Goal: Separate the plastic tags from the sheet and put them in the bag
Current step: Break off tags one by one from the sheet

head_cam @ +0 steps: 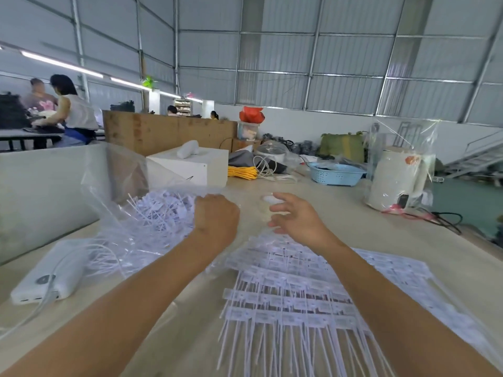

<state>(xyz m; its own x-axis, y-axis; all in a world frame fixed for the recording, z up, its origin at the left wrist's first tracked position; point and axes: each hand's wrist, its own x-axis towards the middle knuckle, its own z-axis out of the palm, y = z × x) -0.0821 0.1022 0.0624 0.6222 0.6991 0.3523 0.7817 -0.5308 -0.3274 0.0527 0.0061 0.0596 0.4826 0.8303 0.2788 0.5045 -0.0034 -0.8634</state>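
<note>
Hall with metal-panel roof and walls; one long pale worktop (353, 227) in the foreground.

Item 1: one clear plastic bag (119, 186), lying open at the left of the worktop, holding a heap of loose white plastic tags (160, 213), too many to count.

Item 2: sheets of joined tags (294, 303), lying flat in front of the person, overlapping; number of sheets cannot be told. Thin tails hang toward the near edge.

Item 3: left hand (216, 219), at the mouth of the bag, fingers curled under; whether its grip pinches any tags cannot be told.

Item 4: right hand (296, 216), above the far end of the sheets, grip spread, fingers loosely bent, holding nothing.

Item 5: one white power bank (51, 278) with cable, near left.

Item 6: one blue basket (336, 174), one white box (190, 165), one white appliance (397, 178) in clear wrap, all further back.

Four people at the far left and rear.
</note>
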